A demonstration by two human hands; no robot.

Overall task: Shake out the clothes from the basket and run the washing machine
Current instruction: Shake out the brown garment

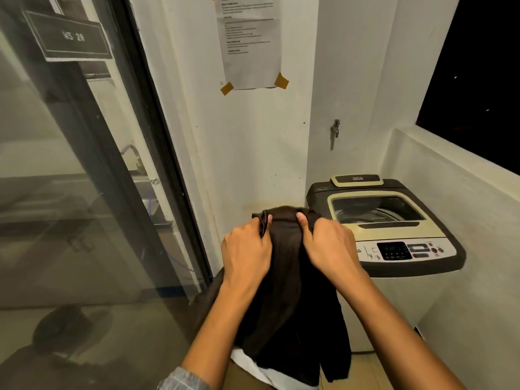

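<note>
A dark brown garment (287,299) hangs in front of me, held up by its top edge. My left hand (246,250) grips the left part of that edge and my right hand (327,246) grips the right part, thumbs on the near side. The cloth drapes down between my forearms. Below it a white piece of cloth (253,364) shows; the basket is hidden. To the right stands a top-loading washing machine (394,235) with its glass lid down and its control panel (402,250) facing me.
A glass door (84,178) with a dark frame fills the left side. A white wall carries a taped paper notice (249,40) and a water tap (335,129). A low white ledge under a dark window (478,80) runs along the right.
</note>
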